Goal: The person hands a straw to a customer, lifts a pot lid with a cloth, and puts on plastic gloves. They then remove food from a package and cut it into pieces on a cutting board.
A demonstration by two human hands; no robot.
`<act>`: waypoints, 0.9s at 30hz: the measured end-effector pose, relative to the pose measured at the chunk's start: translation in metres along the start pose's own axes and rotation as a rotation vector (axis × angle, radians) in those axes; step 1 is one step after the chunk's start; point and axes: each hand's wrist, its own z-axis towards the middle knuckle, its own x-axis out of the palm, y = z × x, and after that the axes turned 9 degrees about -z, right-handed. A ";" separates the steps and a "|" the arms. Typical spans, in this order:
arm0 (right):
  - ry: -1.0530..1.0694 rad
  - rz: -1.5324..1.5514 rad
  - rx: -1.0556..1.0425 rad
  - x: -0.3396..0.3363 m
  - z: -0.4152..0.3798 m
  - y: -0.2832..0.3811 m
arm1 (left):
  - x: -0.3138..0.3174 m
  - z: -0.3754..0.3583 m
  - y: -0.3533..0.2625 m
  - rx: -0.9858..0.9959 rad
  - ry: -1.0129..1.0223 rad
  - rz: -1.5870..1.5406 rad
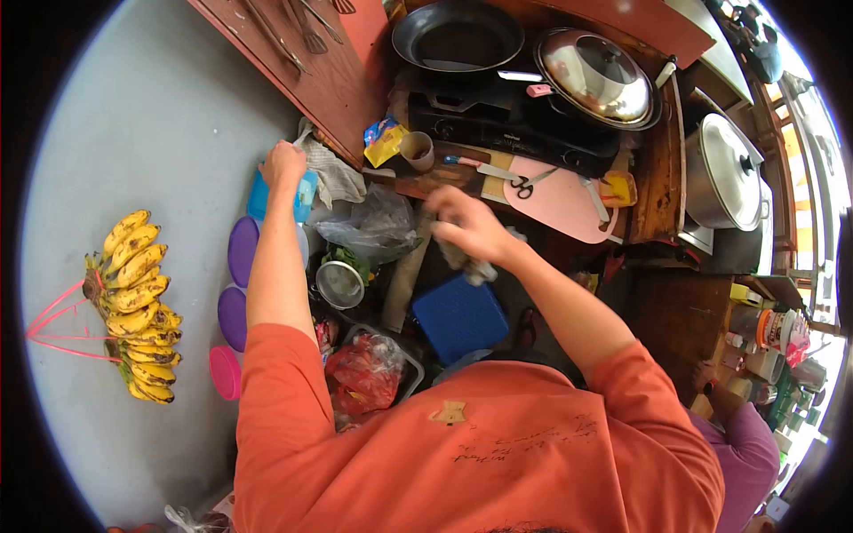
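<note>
My left hand (283, 166) is at the top of a blue plastic container (306, 194) by the wall, its fingers curled over the edge; what they grip is hidden. A grey cloth (333, 169) lies just beside it. My right hand (464, 225), slightly blurred, is raised in front of the cutting board, fingers bent, with a greyish crumpled cloth (478, 266) hanging below it. Whether the fingers hold that cloth is unclear. Between my hands is a clear plastic bag (378, 226) above a bowl with greens (340, 282).
A knife (498, 171) and scissors (524, 188) lie by the pink cutting board (569, 209). Behind are a stove (506, 133), a pan (458, 35) and a lidded wok (597, 75). Bananas (142, 306) hang left. A co-worker's purple sleeve (742, 462) shows at right.
</note>
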 end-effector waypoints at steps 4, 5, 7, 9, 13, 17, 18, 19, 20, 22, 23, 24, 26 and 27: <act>0.139 0.004 0.201 0.063 0.144 0.007 | 0.000 -0.009 0.009 0.119 -0.028 -0.022; 0.113 0.062 0.226 0.086 0.178 -0.005 | 0.001 -0.013 0.011 0.113 -0.031 -0.013; 0.065 0.152 0.402 0.123 0.232 -0.003 | 0.002 -0.022 0.012 0.228 -0.099 -0.041; 0.035 0.227 0.562 0.153 0.270 0.004 | 0.006 -0.029 0.018 0.362 -0.205 -0.084; -0.001 0.175 0.539 0.181 0.308 -0.015 | 0.004 -0.037 0.025 0.392 -0.171 -0.127; -0.132 -0.274 0.189 0.157 0.296 -0.001 | -0.011 -0.050 0.020 0.323 -0.202 -0.085; -0.180 -0.366 0.104 0.150 0.287 0.004 | -0.018 -0.053 0.017 0.312 -0.198 -0.094; -0.169 -0.376 0.103 0.142 0.279 0.007 | -0.026 -0.054 0.013 0.250 -0.112 -0.068; -0.221 -0.269 0.039 0.133 0.271 0.011 | -0.031 -0.055 0.011 0.188 -0.029 -0.041; -0.266 -0.128 -0.047 0.113 0.251 0.023 | -0.022 -0.052 0.012 0.164 -0.045 -0.100; -0.237 -0.054 -0.049 0.103 0.242 0.030 | -0.017 -0.051 0.014 0.146 -0.062 -0.152; -0.212 -0.051 -0.074 0.094 0.233 0.032 | -0.014 -0.051 0.017 0.127 -0.066 -0.156; -0.180 -0.053 -0.104 0.077 0.218 0.036 | -0.009 -0.050 0.017 0.153 -0.108 -0.128; -0.159 0.051 -0.154 0.068 0.210 0.037 | -0.009 -0.051 0.016 0.145 -0.109 -0.134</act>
